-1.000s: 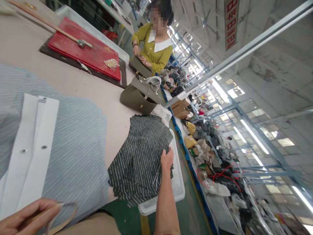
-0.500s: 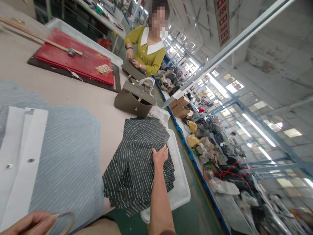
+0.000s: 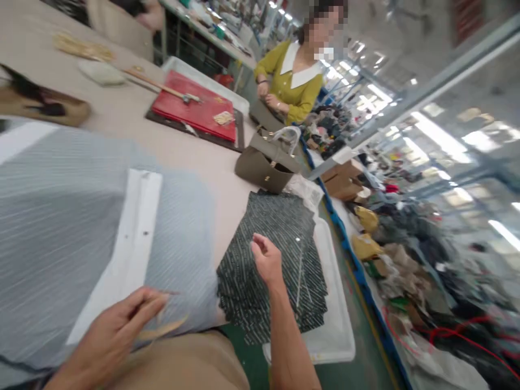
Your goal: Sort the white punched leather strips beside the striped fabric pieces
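Note:
My left hand [image 3: 117,325] is closed in a pinch on a thin tan strip [image 3: 164,329], which curves below the fingers beside my lap. Pale blue-grey striped fabric sheets [image 3: 182,233] lie under and beyond that hand. On them rests a folded white strip [image 3: 136,227] with small dark holes. My right hand [image 3: 268,260] hovers over a fanned stack of dark patterned fabric pieces [image 3: 280,216], its fingers loosely curled and apart, with nothing seen in them. A thin white line with a small white tip [image 3: 298,271] lies on the stack.
An olive handbag [image 3: 264,162] stands beyond the stack. Farther back are red sheets [image 3: 195,105] on a dark board, with a wooden-handled tool on top. A white tray [image 3: 339,303] sits under the stack. A co-worker [image 3: 290,76] handles an olive piece across the table.
The view has swung left, so things appear farther right. My left hand has come up into view over the blue-grey fabric. My right hand has shifted left over the stack, fingers more curled.

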Motion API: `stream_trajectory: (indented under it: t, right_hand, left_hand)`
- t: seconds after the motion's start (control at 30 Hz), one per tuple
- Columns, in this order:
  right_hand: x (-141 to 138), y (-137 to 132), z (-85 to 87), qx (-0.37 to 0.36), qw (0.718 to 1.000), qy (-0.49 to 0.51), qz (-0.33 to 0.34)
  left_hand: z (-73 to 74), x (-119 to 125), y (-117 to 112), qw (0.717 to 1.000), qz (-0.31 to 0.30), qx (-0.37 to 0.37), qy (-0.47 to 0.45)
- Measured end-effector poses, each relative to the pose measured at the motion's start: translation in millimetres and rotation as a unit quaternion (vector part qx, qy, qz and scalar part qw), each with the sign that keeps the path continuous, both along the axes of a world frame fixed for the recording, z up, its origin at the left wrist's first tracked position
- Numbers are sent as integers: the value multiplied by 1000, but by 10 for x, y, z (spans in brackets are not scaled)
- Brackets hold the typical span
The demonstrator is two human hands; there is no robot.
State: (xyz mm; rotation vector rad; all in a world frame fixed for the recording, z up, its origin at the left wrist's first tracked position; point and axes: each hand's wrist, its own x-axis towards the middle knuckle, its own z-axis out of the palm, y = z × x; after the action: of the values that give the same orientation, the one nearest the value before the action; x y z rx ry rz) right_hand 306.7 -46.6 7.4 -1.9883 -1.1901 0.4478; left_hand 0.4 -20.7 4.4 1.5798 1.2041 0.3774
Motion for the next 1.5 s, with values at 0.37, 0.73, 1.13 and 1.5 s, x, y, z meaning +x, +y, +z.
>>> stream_trajectory:
  t: [0.37,0.73,1.13,1.5]
  right_hand:
    - [-1445,191,521,-44,881,107,459]
    - [-1778,223,295,-149,895,195,372]
    - [-2019,286,164,-123,904,303,276]
    - [-2091,389,148,-169,765,601,160]
  left_hand:
    - [92,-329,-17,998,-1,48,-51]
    - [169,-568,59,982,162,32,-93]
    - [185,-760,282,977,192,-23,-91]
    - [-51,-1063,259,952,120,-205,-194]
